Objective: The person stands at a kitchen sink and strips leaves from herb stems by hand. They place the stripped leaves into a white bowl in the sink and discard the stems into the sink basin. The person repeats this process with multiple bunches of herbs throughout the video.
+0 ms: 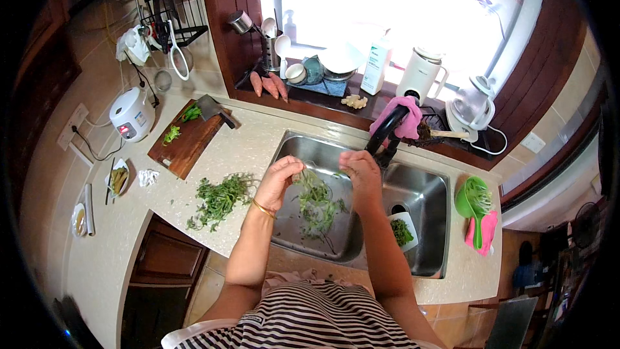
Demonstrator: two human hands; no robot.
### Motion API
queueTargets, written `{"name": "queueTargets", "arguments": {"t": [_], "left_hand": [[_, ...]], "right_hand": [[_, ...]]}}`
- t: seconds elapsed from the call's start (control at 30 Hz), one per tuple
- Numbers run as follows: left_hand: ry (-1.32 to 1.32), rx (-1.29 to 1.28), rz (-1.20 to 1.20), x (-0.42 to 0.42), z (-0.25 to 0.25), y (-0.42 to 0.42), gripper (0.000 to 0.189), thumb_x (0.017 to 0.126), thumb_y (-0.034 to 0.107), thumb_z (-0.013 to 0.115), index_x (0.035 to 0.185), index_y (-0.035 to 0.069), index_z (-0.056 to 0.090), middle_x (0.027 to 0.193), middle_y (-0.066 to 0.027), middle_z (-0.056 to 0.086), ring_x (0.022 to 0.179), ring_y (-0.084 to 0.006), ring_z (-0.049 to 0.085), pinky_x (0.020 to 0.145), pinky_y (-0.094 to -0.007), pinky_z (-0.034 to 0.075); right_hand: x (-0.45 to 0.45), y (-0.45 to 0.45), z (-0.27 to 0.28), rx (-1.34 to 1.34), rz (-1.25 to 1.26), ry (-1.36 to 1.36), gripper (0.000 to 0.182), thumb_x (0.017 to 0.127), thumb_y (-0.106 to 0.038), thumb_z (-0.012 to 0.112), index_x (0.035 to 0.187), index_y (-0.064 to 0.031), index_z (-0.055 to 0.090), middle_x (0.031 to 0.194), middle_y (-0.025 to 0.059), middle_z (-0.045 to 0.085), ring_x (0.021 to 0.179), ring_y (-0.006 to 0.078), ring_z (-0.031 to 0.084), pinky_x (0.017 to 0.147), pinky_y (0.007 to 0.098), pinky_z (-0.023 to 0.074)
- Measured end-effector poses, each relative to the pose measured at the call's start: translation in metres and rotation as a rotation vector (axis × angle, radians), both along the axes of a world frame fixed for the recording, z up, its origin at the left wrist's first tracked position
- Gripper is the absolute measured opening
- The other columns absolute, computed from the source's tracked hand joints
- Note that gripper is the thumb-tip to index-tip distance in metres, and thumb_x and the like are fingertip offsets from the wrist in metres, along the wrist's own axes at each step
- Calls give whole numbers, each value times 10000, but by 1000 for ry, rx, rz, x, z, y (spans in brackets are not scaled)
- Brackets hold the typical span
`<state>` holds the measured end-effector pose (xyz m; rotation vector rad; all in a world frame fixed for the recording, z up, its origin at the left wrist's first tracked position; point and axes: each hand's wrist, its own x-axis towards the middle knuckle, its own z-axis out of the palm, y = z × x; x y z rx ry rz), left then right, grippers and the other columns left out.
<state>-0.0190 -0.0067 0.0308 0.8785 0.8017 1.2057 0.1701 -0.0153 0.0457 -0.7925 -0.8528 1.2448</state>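
Both hands hover above the left basin (348, 247) of a steel double sink. Between thumb and fingers, my left hand (276, 184) seems to pinch a thin sprig of leafy greens. My right hand (361, 179) is blurred with its fingers curled; whether it holds a piece of stem I cannot tell. Below them, loose green sprigs (317, 203) lie in the basin, with small bits scattered around. A larger heap of leafy greens (220, 198) rests on the counter left of the sink. In the right basin (431, 203), partly behind my right forearm, a white dish (410, 238) contains chopped-looking greens (401, 231).
The black faucet (387, 131) with a pink cloth (407, 118) rises behind the sink. A cleaver (213, 109) lies across the wooden cutting board (186, 148). A rice cooker (131, 114) stands at left. A green strainer (470, 198) sits at right; sweet potatoes (269, 85) line the sill.
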Motion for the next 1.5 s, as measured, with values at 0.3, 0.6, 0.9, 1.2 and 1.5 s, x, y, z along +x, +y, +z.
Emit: {"name": "queueTargets", "arguments": {"t": [0.3,0.6,0.9,1.2,1.5], "left_hand": [[6,68,43,17,-4,-1,41,824,101,603,845,81,574,750,25,572,663,-65,532,643,-208,396],[143,224,75,25,-7,-6,44,834,48,581,841,59,539,676,43,509,613,-19,462,554,-177,356],[311,275,100,28,-22,-4,45,854,63,576,842,68,533,729,66,474,668,-21,409,612,-180,347],[87,172,-9,9,-4,3,52,884,123,553,896,72,546,797,4,586,760,-64,517,738,-211,393],[134,143,-39,7,1,3,61,882,146,560,886,86,552,784,19,583,730,-54,517,694,-204,389]], "right_hand": [[0,-19,-9,91,140,-346,45,855,-92,526,886,-61,538,721,-3,548,632,86,506,574,242,413],[-28,-31,10,338,-216,-1146,109,758,-148,643,834,-76,614,766,92,632,597,202,598,539,299,448],[-30,-19,-9,207,-246,-1042,93,750,-150,628,752,-65,590,672,78,604,555,191,566,523,302,437],[23,1,-31,-192,186,467,66,855,-160,506,868,-95,507,689,-30,409,512,111,398,492,225,365],[23,-11,-11,-127,292,-81,64,871,-115,481,911,-80,517,768,-10,492,676,97,483,608,242,406]]}}
